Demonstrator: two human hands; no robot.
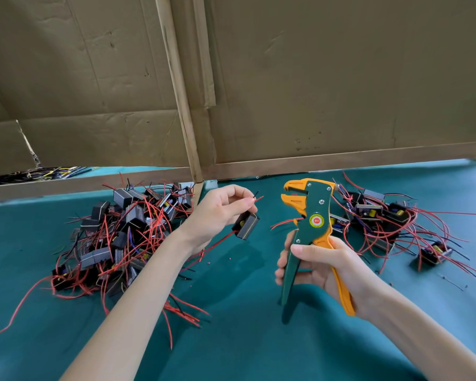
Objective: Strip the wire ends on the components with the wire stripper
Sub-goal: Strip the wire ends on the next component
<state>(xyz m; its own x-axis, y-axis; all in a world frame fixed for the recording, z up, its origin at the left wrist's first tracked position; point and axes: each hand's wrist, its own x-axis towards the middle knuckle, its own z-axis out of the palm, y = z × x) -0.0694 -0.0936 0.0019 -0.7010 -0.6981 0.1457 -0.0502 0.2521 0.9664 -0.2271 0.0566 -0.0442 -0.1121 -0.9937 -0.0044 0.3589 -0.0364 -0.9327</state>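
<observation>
Head view: left hand (217,213) pinches wires (254,199); right hand (322,266) grips wire stripper (315,215); mat (261,259) shows between them.

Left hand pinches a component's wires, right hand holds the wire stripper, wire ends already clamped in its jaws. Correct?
No: in the head view the wire ends sit clear of the wire stripper, whose jaws stand open. The left hand pinches the wires of the component; the right hand holds the tool.

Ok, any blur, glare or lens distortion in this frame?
Head view: soft, even light, no glare; the wire stripper casts a faint shadow on the green mat; wide-angle lens bows the wooden rail; the held component looks sharp.
</observation>
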